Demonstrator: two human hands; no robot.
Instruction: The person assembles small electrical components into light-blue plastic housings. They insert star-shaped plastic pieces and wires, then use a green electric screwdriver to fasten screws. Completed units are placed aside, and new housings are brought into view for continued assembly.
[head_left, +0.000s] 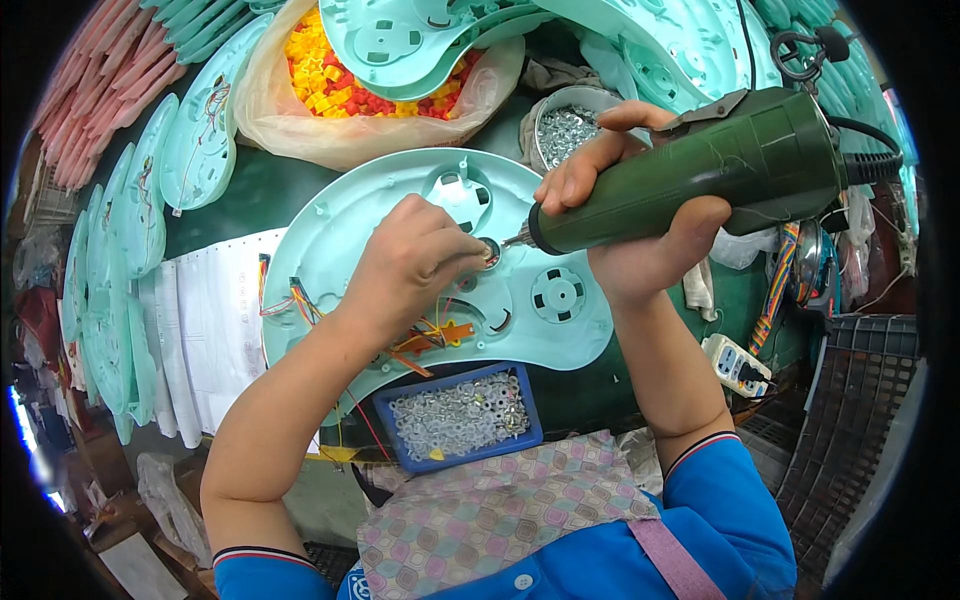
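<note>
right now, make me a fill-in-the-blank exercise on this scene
The right hand holds a tool coloured ____. The tool lies to the ____ of the left hand. The bag holds red and ____ pieces. The tray is coloured ____.
Missing words: green; right; yellow; blue.

Worn on the head, the left fisheye camera is facing down and forward over the apron point(500, 505), viewing the left hand point(415, 255) and right hand point(645, 215) from close by, while the table point(210, 226) is spreading toward the dark rim.
</note>
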